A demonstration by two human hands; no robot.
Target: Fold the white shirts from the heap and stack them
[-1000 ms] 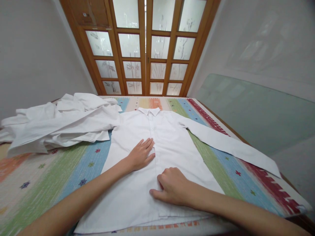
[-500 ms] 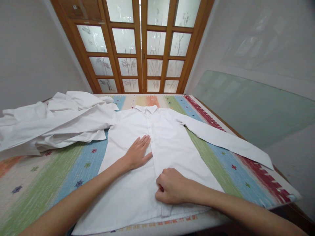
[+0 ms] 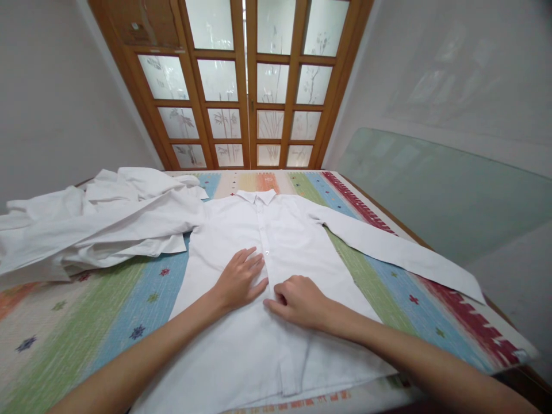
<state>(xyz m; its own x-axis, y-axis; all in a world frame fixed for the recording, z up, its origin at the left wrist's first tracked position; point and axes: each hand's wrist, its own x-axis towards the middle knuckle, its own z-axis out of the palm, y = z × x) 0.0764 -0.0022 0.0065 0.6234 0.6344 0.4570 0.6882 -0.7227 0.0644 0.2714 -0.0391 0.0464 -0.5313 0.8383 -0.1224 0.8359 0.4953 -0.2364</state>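
Observation:
A white button-up shirt (image 3: 224, 345) lies flat, its collar away from me and its front placket running down the middle. My left hand (image 3: 241, 279) rests palm down on the shirt, left of the placket, with fingers spread. Close to its right, my right hand (image 3: 302, 302) is at the placket below a visible button. Its fingers curl under, while the thumb stands apart from them; I see no cloth held between. The shirt's sleeve (image 3: 397, 250) on the right stretches out straight towards the table's edge.
A heap of white cloth (image 3: 99, 215) covers the left side and overlaps the shirt's left sleeve area. Beneath everything is a striped, patterned tablecloth (image 3: 125, 310). Wooden doors with glass panes (image 3: 248, 103) stand beyond the table. A pale green panel (image 3: 440, 190) borders the right side.
My right hand has moved up along the placket, away from the hem, and its thumb has opened away from the fingers. My left hand has shifted slightly towards me.

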